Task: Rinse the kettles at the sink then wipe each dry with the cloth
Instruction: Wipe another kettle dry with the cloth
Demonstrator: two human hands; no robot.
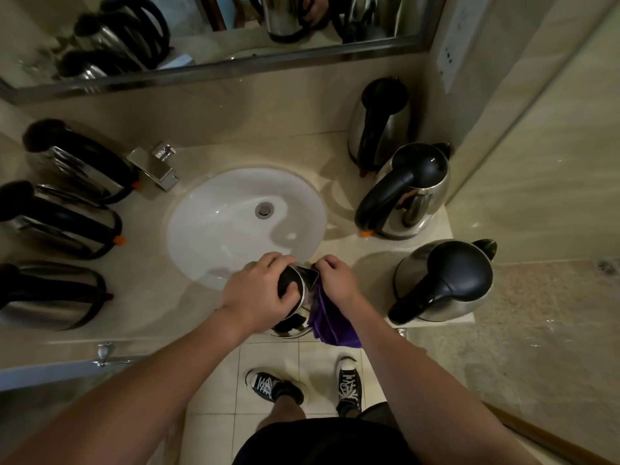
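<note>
A steel kettle point(295, 317) with a black lid is held at the front edge of the counter, just before the white sink point(228, 213). My left hand point(258, 290) grips it over the lid. My right hand point(339, 280) presses a purple cloth point(330, 322) against the kettle's right side, by the spout. The cloth hangs down past the kettle's base. Much of the kettle's body is hidden behind my hands and the cloth.
Three kettles point(77, 166) lie on their sides left of the sink, and three more point(443, 283) stand upright on the right. A chrome tap point(157, 166) sits at the sink's back left. A mirror point(201, 35) runs along the wall behind.
</note>
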